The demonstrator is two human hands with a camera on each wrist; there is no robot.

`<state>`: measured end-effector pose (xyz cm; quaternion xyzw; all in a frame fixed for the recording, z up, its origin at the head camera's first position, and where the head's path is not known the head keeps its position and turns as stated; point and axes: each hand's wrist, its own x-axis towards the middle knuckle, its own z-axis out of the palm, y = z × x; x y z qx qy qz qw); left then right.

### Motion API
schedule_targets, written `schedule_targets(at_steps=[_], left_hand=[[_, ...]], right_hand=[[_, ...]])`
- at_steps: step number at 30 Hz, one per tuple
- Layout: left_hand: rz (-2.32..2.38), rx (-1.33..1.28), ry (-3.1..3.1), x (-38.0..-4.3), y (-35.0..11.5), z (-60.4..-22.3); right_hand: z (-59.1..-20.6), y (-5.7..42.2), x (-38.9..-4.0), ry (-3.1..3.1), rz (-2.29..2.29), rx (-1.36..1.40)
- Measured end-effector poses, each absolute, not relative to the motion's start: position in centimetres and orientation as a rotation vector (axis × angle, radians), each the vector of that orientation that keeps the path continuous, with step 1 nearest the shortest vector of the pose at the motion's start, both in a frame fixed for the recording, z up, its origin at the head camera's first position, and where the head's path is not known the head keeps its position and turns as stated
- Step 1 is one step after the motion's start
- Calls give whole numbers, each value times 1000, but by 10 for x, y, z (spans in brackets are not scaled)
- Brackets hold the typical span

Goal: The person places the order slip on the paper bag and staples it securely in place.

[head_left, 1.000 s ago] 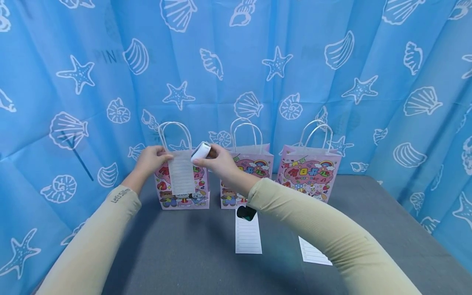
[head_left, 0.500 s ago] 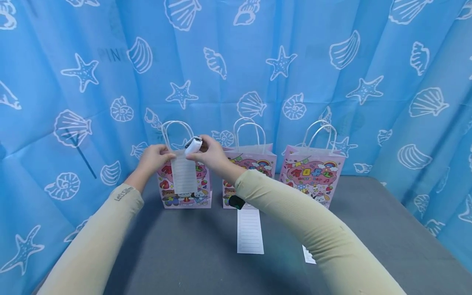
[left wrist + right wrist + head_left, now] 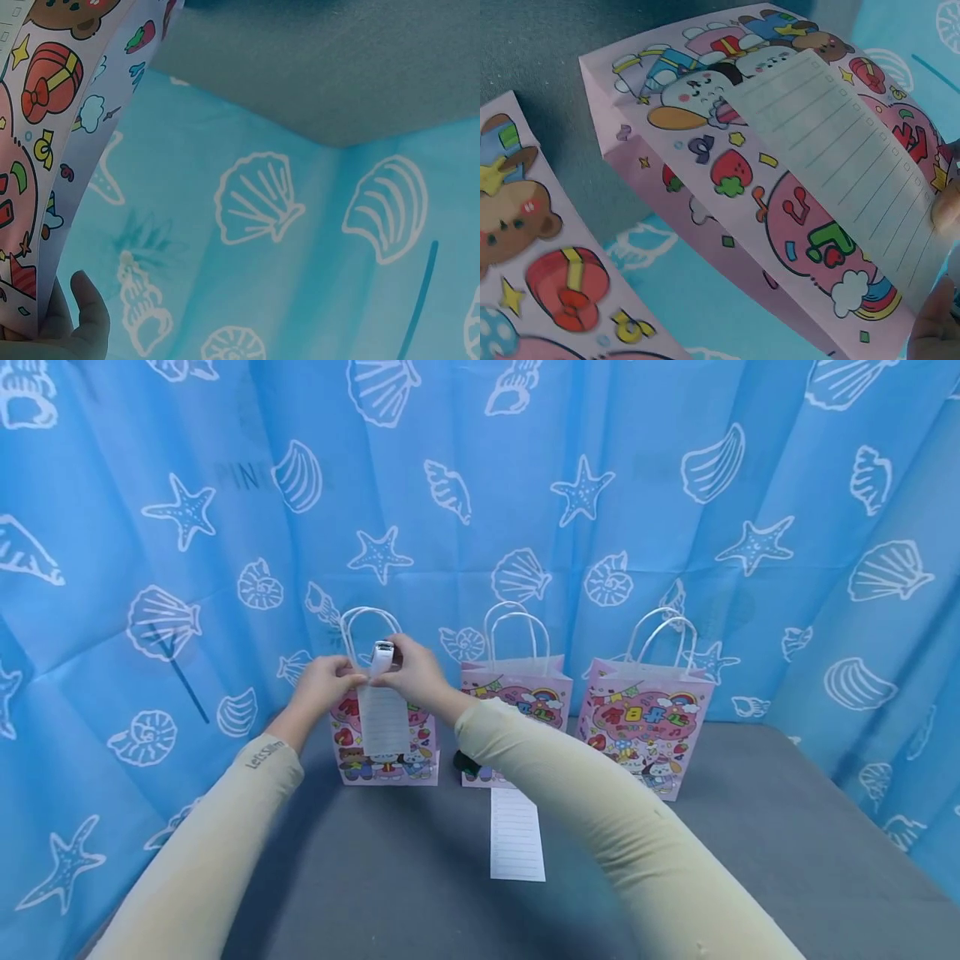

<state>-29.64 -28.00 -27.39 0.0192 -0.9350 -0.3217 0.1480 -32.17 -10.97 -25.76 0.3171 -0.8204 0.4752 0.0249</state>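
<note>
Soft, even light fills my head view; I can't tell its source. My left sleeve (image 3: 217,852) has a dark, soft-edged shadow beside it on the grey table (image 3: 420,893), and fainter shade lies near the left bag (image 3: 386,767). A teal tint colours the cloth beside my right sleeve (image 3: 622,827). Wide-angle stretch lengthens both sleeves towards the near edge. The slip (image 3: 385,724) and white tool (image 3: 381,658) look washed out. Both wrist views are dimmer and duller, my left hand (image 3: 87,319) there in shade.
</note>
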Motion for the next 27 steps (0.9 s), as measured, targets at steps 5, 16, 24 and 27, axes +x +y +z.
schedule_targets(at_steps=[5,16,24,27], left_hand=[[-918,69,-2701,-296,-280,-275],[-947,67,-2696,-300,-281,-276],[-930,21,-2688,-300,-281,-277],[-937,33,-2686,-298,-281,-277]], right_hand=[[-255,-117,-320,-2607,1379,958],[-247,-121,-324,-2726,1175,1031],[-241,-124,-325,-2839,1052,1071],[-240,-127,-325,-2856,1009,1053]])
